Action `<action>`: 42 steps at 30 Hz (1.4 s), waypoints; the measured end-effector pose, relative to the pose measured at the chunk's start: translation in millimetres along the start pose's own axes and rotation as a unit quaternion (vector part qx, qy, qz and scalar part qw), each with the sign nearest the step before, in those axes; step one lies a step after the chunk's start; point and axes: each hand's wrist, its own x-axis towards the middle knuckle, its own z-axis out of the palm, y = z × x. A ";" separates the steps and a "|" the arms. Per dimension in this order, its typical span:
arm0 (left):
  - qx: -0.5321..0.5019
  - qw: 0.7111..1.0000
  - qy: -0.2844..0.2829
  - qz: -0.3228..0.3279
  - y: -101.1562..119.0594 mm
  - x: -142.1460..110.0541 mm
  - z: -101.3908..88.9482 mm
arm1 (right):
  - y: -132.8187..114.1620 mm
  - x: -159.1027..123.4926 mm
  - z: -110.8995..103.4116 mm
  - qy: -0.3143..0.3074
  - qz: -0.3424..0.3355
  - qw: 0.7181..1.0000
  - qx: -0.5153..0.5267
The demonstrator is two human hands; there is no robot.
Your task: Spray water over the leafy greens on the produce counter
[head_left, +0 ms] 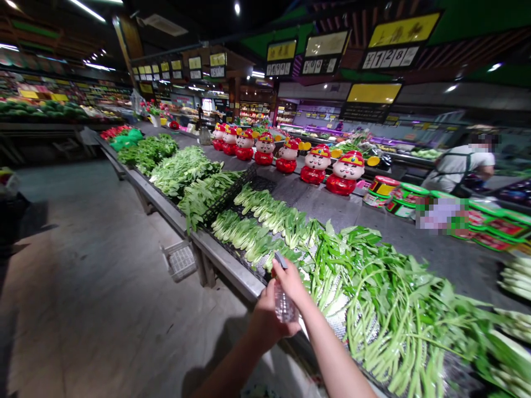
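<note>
Both my hands are around a clear spray bottle with a grey spray head, just above the front edge of the vegetable stand. My left hand supports the bottle's lower body from the left and below. My right hand is closed around the neck, close under the spray head. Beyond the bottle lie rows of small bok choy on a black mesh tray. To the right a large heap of water spinach spreads over the stand, its leaves shining as if wet.
Leafy greens fill the stand's far left. Red figurines and stacked round tubs line the back. A grey basket sits low beside the stand's legs. Price signs hang overhead. Someone in an apron stands behind.
</note>
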 end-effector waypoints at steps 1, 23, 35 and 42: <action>-0.001 1.000 0.003 -0.004 -2.7 -0.4 -1.0 | 1.0 0.0 2.8 0.000 0.006 1.000 -0.001; -0.009 0.998 0.029 -0.047 -28.8 18.2 -48.7 | -14.7 36.0 56.7 -0.036 0.010 0.999 0.023; 0.010 0.999 0.035 -0.018 -66.6 38.4 -95.3 | -29.6 62.3 105.5 -0.007 -0.001 0.997 0.077; -0.006 1.000 0.014 -0.010 -80.4 41.6 -118.4 | -25.3 71.2 132.7 0.015 -0.001 0.999 0.034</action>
